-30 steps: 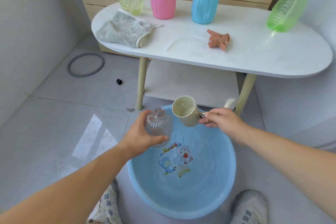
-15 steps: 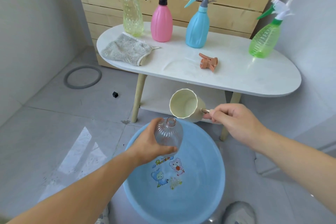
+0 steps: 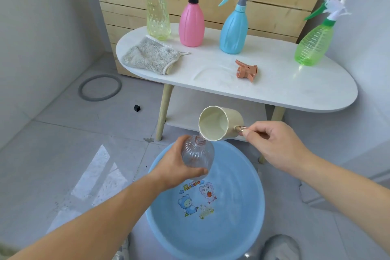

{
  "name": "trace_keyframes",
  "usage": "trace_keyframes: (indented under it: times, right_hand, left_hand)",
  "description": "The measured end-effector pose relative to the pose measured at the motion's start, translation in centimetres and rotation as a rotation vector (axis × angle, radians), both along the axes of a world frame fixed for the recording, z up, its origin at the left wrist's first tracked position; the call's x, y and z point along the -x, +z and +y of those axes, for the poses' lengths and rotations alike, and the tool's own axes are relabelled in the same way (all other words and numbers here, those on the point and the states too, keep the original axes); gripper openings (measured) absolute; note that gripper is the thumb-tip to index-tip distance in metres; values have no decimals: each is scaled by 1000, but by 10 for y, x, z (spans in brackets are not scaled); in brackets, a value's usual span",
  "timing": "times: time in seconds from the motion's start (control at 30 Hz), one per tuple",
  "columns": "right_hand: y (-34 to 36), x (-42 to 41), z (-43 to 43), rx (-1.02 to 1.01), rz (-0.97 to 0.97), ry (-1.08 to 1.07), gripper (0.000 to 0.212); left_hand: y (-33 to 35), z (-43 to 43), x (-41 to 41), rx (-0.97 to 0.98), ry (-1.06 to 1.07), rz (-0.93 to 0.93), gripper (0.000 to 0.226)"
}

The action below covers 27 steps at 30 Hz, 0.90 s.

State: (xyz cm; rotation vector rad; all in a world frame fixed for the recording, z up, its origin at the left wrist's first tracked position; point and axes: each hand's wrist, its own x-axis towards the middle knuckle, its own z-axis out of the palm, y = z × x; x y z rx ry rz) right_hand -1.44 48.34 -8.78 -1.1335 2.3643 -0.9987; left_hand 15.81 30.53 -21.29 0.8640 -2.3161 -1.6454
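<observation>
The clear bottle (image 3: pixel 197 155) is held over the blue basin (image 3: pixel 262 202), likely so spills fall back in. The left hand (image 3: pixel 175 167) wraps its body, tilting its open neck toward the cream cup (image 3: pixel 219 122). The right hand (image 3: pixel 276 148) pinches the cup's handle and tips its rim onto that neck. The orange spray head (image 3: pixel 245 69) lies on the tabletop (image 3: pixel 295 86), leaving the neck free.

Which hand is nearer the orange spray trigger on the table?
Right. The right hand, holding the cup, is in front of the orange spray trigger; the left hand, gripping the clear bottle, is lower and further left.
</observation>
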Motion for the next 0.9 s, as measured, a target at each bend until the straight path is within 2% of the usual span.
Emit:
trace_keyframes:
  times: [0.3,0.67,0.9]
  right_hand:
    - [-1,3,-1,12,10,-7,28]
    - [-3,3,-3,20,9,11,23]
    - [-2,1,-4,32,39,19,22]
  left_hand:
    - [-2,0,-1,5,14,-34,99]
    - [-2,-1,0,9,22,-35,93]
    - [-4,-2,-1,8,24,-37,100]
